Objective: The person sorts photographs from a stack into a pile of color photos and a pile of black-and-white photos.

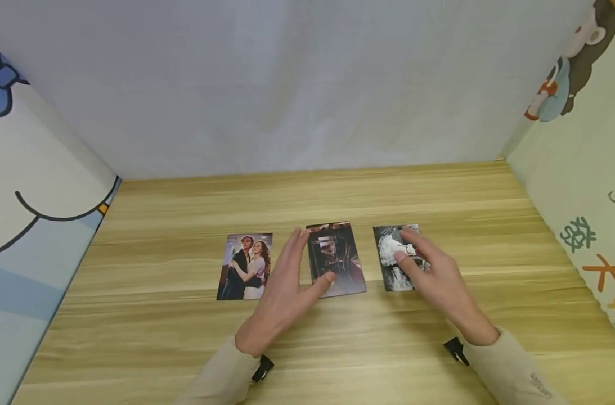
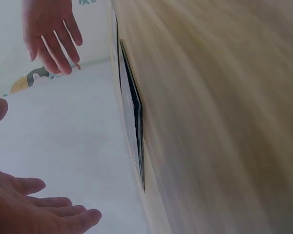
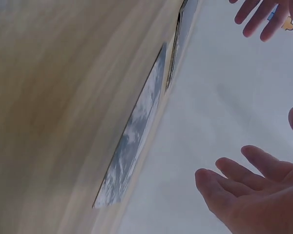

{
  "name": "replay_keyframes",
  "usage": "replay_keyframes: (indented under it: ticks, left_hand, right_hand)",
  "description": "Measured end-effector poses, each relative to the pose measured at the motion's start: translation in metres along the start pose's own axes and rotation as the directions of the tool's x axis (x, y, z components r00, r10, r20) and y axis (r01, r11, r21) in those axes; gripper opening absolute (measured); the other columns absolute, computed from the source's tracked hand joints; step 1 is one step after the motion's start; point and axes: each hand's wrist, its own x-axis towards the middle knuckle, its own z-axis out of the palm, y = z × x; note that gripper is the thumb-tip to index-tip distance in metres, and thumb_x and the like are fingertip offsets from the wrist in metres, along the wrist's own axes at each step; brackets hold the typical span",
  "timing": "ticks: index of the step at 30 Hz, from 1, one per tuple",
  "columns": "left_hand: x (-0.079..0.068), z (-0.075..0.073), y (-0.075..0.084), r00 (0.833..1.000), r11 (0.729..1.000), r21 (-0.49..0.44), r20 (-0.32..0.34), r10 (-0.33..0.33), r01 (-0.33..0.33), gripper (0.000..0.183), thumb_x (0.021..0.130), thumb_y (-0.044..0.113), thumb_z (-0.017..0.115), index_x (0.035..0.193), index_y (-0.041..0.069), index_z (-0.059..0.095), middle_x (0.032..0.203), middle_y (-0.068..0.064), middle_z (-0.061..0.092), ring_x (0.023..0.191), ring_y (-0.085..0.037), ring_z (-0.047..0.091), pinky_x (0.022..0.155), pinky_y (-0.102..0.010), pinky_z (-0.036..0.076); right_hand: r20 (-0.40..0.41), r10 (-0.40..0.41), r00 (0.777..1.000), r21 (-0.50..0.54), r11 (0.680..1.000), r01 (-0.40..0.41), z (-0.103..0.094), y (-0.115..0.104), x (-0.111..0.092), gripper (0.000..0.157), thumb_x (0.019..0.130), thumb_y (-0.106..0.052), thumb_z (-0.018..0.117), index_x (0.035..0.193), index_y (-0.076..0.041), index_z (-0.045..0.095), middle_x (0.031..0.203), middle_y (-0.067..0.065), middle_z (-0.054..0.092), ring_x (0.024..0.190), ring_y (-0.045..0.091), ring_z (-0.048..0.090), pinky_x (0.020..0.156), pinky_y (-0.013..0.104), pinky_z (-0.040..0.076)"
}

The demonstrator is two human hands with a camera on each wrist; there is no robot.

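Observation:
Three picture cards lie in a row on the wooden table. A couple embracing shows on the left card (image 1: 242,271). The dark middle cards (image 1: 344,256) form a small pile, its layers slightly parted along one edge in the left wrist view. On the right is a black-and-white card (image 1: 389,274). My left hand (image 1: 283,289) hovers between the left card and the pile, fingers straight and thumb spread, holding nothing. My right hand (image 1: 441,281) is over the right card, partly covering it in the head view; the right wrist view shows its fingers raised off the card, with nothing in them.
The wooden tabletop (image 1: 363,349) runs back to a pale cloth wall (image 1: 297,101). Side panels with printed cartoons stand at the left (image 1: 49,163) and right (image 1: 565,180). Black straps (image 1: 261,369) show at both sleeve cuffs.

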Motion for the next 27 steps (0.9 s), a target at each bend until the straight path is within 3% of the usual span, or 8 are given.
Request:
replay_keyframes:
  ticks: [7, 15, 27]
  left_hand:
    - [-0.001, -0.003, -0.005, 0.999, 0.996, 0.09, 0.051, 0.013, -0.018, 0.097, 0.092, 0.058, 0.066, 0.166, 0.011, 0.024, 0.173, -0.008, 0.009, 0.156, -0.035, 0.019, 0.117, -0.068, 0.026]
    - [-0.001, -0.004, -0.01, 0.992, 0.992, 0.125, 0.125, -0.022, 0.006, 0.099, 0.091, 0.063, 0.066, 0.165, 0.012, 0.025, 0.172, -0.015, 0.012, 0.156, -0.036, 0.017, 0.117, -0.067, 0.027]
    - [0.002, -0.002, -0.015, 0.982, 0.976, 0.216, 0.181, -0.044, 0.004, 0.099, 0.091, 0.066, 0.064, 0.165, 0.012, 0.027, 0.171, -0.019, 0.014, 0.157, -0.037, 0.014, 0.119, -0.065, 0.025]
  right_hand:
    - [0.04, -0.033, 0.999, -0.066, 0.997, 0.036, 0.012, -0.003, 0.003, 0.058, 0.104, -0.035, 0.06, 0.151, -0.002, 0.05, 0.162, 0.017, 0.04, 0.149, 0.044, 0.033, 0.118, 0.066, 0.028]
    - [0.097, -0.033, 0.995, -0.13, 0.99, 0.045, 0.023, -0.007, 0.005, 0.062, 0.104, -0.038, 0.06, 0.154, -0.003, 0.047, 0.163, 0.018, 0.038, 0.148, 0.045, 0.035, 0.117, 0.069, 0.026]
    - [0.186, -0.041, 0.982, -0.199, 0.977, 0.079, 0.034, -0.012, 0.009, 0.072, 0.103, -0.046, 0.059, 0.155, 0.0, 0.042, 0.162, 0.021, 0.038, 0.145, 0.045, 0.04, 0.117, 0.061, 0.034]
